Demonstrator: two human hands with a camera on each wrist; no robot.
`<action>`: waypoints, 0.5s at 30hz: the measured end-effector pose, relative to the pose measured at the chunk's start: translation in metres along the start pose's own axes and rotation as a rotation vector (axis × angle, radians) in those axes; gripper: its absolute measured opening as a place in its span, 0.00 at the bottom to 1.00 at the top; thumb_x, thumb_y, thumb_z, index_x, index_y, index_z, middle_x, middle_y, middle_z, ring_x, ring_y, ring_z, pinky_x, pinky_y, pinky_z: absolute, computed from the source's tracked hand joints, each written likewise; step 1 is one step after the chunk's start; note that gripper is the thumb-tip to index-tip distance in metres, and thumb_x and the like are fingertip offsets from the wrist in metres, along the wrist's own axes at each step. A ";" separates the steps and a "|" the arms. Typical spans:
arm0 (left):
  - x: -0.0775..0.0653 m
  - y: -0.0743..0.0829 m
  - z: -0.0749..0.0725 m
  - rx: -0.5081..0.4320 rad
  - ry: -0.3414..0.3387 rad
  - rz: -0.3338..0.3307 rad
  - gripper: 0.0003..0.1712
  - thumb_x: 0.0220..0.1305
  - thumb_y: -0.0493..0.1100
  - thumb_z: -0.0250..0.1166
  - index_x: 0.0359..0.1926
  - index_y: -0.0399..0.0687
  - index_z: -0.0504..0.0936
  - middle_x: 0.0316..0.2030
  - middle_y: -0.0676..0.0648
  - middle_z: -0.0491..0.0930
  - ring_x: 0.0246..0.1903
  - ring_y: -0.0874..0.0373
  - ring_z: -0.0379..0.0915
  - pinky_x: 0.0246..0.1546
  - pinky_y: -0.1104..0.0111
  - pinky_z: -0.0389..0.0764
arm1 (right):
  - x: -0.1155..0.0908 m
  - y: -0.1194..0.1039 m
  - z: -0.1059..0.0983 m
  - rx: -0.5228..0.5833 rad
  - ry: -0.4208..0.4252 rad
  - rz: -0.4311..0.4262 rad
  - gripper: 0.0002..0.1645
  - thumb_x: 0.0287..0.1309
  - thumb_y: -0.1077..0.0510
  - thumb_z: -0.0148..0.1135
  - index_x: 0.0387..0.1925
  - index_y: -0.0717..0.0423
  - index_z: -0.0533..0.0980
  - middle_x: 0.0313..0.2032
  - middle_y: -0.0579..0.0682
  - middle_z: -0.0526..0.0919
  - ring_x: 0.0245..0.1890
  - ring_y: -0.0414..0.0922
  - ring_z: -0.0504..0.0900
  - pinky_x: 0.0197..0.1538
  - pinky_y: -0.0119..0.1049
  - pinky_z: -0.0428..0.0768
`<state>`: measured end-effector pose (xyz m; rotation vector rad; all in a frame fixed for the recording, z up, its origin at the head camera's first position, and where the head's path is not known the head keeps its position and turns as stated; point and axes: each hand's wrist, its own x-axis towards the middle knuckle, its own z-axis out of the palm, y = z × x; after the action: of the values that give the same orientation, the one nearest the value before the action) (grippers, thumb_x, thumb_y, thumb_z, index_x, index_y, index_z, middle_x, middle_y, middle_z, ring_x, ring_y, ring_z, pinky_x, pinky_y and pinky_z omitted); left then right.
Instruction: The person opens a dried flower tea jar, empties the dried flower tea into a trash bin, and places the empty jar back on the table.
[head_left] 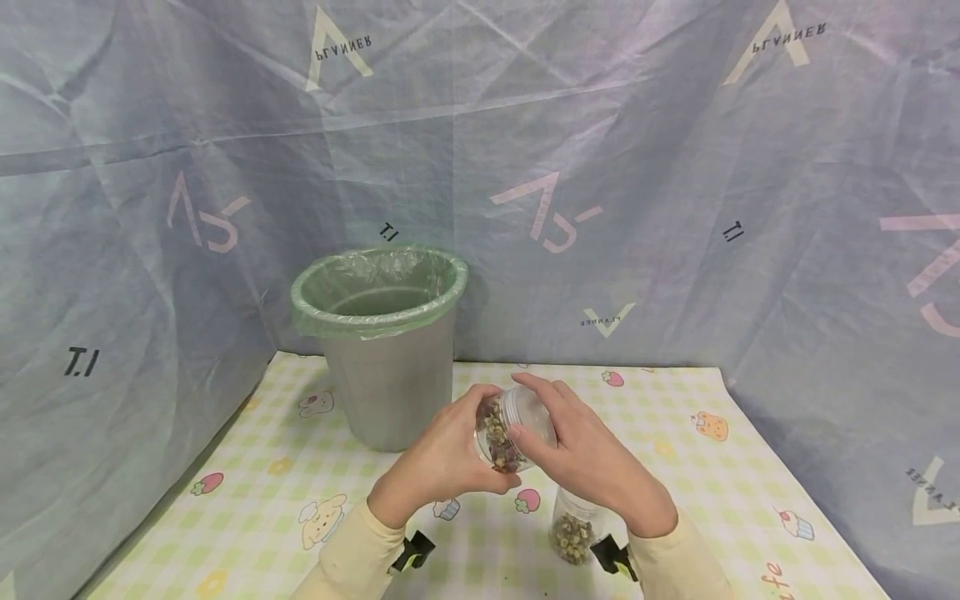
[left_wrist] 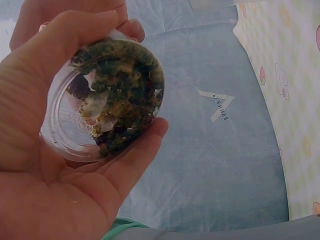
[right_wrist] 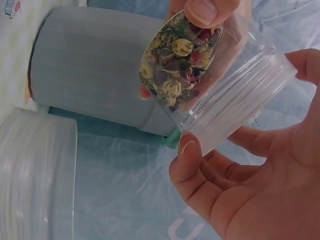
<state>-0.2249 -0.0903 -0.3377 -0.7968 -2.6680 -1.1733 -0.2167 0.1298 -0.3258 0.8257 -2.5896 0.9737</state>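
A left hand (head_left: 442,454) is clasping a tilted jar (head_left: 495,437) of dried flowers (right_wrist: 175,67) while the right hand (head_left: 592,450) is gripping its clear lid (head_left: 536,410). Another jar (head_left: 573,532) is standing nearby.

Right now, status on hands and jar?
Left hand grips tilted jar of dried flowers; right hand holds its lid, seated. Second jar close by, not touching the held one. Nothing seen blocking the hands.

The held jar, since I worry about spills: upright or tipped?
Tipped: in the head view, the jar slants, base toward the left hand, ridged end toward the right hand.
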 end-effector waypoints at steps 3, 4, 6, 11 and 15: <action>0.000 0.000 -0.001 -0.006 -0.004 0.001 0.57 0.40 0.51 0.85 0.71 0.51 0.66 0.52 0.57 0.78 0.47 0.61 0.76 0.46 0.66 0.81 | 0.000 0.000 -0.001 -0.009 0.002 -0.023 0.37 0.71 0.36 0.59 0.77 0.31 0.61 0.57 0.45 0.75 0.47 0.43 0.78 0.49 0.45 0.80; 0.000 0.000 -0.002 -0.003 -0.006 0.001 0.56 0.41 0.52 0.85 0.70 0.51 0.66 0.52 0.57 0.78 0.47 0.62 0.76 0.47 0.66 0.80 | 0.000 0.000 -0.002 -0.009 0.003 -0.027 0.38 0.71 0.37 0.59 0.77 0.30 0.60 0.59 0.44 0.75 0.48 0.42 0.78 0.50 0.45 0.80; 0.000 0.001 -0.002 0.003 -0.006 0.003 0.54 0.41 0.52 0.85 0.69 0.51 0.68 0.51 0.58 0.78 0.47 0.62 0.76 0.48 0.65 0.80 | -0.001 0.000 -0.003 -0.009 0.003 -0.038 0.38 0.71 0.37 0.60 0.78 0.29 0.59 0.62 0.43 0.74 0.48 0.41 0.77 0.51 0.43 0.80; 0.001 0.000 -0.002 0.012 0.000 0.000 0.51 0.40 0.53 0.85 0.66 0.51 0.72 0.50 0.58 0.79 0.47 0.62 0.76 0.48 0.66 0.80 | -0.002 -0.001 -0.006 -0.003 -0.002 -0.062 0.40 0.70 0.39 0.61 0.78 0.27 0.57 0.63 0.40 0.73 0.43 0.41 0.76 0.45 0.36 0.79; 0.001 0.000 -0.002 0.006 0.004 0.000 0.51 0.40 0.52 0.85 0.66 0.51 0.72 0.50 0.58 0.79 0.46 0.62 0.76 0.46 0.67 0.80 | -0.002 0.000 -0.007 0.009 -0.017 -0.083 0.41 0.70 0.39 0.62 0.78 0.26 0.57 0.63 0.39 0.72 0.43 0.41 0.76 0.43 0.35 0.78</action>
<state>-0.2261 -0.0915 -0.3360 -0.7932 -2.6668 -1.1656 -0.2145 0.1355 -0.3209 0.9397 -2.5444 0.9590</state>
